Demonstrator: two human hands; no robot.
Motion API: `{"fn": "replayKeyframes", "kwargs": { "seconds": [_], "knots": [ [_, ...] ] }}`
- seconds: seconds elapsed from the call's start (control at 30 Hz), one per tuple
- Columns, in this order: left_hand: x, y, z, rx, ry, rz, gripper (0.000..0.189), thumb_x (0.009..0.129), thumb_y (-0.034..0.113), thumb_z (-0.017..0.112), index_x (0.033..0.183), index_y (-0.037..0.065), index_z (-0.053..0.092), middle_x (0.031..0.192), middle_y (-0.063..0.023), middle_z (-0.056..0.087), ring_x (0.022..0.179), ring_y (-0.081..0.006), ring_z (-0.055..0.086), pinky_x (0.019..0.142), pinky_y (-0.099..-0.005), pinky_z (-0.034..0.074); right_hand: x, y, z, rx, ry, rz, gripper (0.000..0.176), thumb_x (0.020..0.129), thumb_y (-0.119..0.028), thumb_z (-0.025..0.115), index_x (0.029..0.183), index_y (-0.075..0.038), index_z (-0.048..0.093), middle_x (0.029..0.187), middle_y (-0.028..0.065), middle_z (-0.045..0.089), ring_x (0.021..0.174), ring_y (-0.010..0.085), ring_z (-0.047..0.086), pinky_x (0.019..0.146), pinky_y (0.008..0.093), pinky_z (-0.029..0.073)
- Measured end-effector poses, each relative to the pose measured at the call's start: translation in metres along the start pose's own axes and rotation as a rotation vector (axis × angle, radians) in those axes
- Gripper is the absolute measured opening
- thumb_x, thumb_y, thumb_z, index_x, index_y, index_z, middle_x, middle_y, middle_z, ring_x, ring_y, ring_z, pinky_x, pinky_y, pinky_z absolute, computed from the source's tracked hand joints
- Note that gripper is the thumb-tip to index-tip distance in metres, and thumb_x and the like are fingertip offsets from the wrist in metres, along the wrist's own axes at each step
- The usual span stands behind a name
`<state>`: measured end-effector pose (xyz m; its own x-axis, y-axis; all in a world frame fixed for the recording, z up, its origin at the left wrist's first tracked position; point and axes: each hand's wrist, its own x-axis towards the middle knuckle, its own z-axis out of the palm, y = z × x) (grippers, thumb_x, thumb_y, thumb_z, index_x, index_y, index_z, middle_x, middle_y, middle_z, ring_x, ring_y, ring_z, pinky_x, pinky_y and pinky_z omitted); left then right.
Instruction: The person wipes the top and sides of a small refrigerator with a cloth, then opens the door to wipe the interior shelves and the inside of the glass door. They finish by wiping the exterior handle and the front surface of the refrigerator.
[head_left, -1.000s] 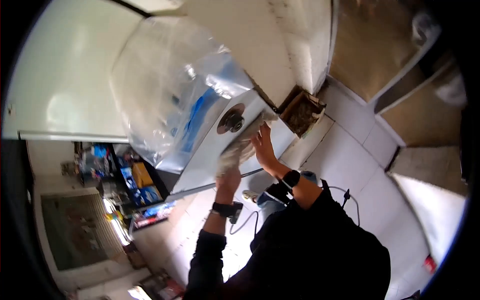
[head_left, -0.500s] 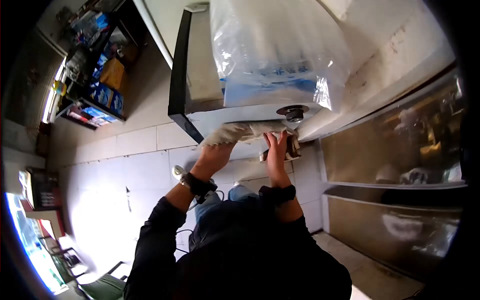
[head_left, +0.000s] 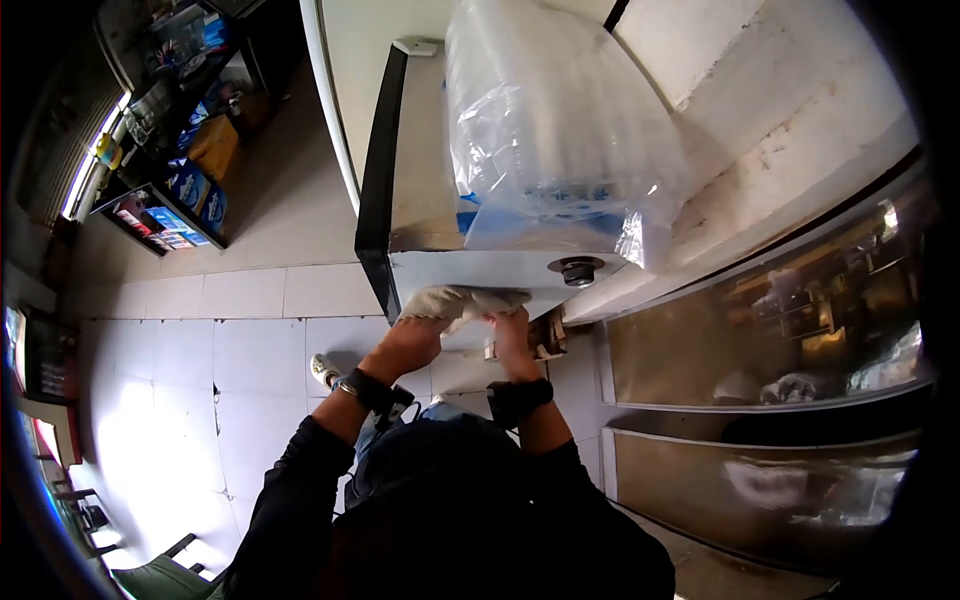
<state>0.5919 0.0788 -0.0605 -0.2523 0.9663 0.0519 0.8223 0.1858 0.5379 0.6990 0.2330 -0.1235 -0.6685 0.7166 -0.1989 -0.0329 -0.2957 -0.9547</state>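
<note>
A greyish-beige cloth (head_left: 465, 299) is bunched against the pale side of a cabinet-like appliance (head_left: 470, 268) with a black front edge. My left hand (head_left: 413, 341) grips the cloth's left end, its fingers mostly hidden under the folds. At the right end, my right hand (head_left: 509, 332) is closed on the cloth's lower edge. Above and to the right of the hands, a dark round knob (head_left: 578, 271) sticks out of the same side. On top of the appliance lies a large clear plastic bag (head_left: 560, 130) with blue print, its contents whitish.
To the right stands a glass-fronted cabinet (head_left: 770, 330) with sliding panes. A small brown box-like thing (head_left: 549, 338) sits low behind my right hand. Shelves with boxes (head_left: 190, 180) are at the upper left. Pale tiles (head_left: 150, 350) cover the floor.
My hands have come closer together, and the cloth has gone from stretched wide to a shorter bunch. The right fingers, spread on the cloth before, are now closed on it. The view has shifted.
</note>
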Motion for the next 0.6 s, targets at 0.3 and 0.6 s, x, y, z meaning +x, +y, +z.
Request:
{"fn": "replayKeyframes", "kwargs": {
  "seconds": [0.3, 0.6],
  "knots": [
    [0.002, 0.061, -0.063, -0.278, 0.201, 0.244, 0.038, 0.061, 0.001, 0.049, 0.099, 0.0, 0.046, 0.084, -0.0167, 0.052, 0.078, -0.0316, 0.05, 0.067, -0.0347, 0.041, -0.056, -0.072, -0.009, -0.493, 0.646, -0.855, 0.036, 0.066, 0.003, 0.051, 0.1, 0.004, 0.04, 0.097, 0.0148, 0.046, 0.086, 0.0211, 0.048, 0.075, 0.0275, 0.038],
    [0.006, 0.079, -0.051, -0.33, 0.248, 0.243, 0.039, 0.061, 0.001, 0.048, 0.1, -0.001, 0.044, 0.082, -0.0163, 0.05, 0.076, -0.0315, 0.048, 0.066, -0.0355, 0.04, -0.028, -0.14, 0.002, -0.695, 0.78, -1.028, 0.018, 0.061, 0.007, 0.048, 0.079, 0.002, 0.048, 0.079, 0.0103, 0.045, 0.064, 0.0212, 0.045, 0.055, 0.0282, 0.039]
  ]
}}
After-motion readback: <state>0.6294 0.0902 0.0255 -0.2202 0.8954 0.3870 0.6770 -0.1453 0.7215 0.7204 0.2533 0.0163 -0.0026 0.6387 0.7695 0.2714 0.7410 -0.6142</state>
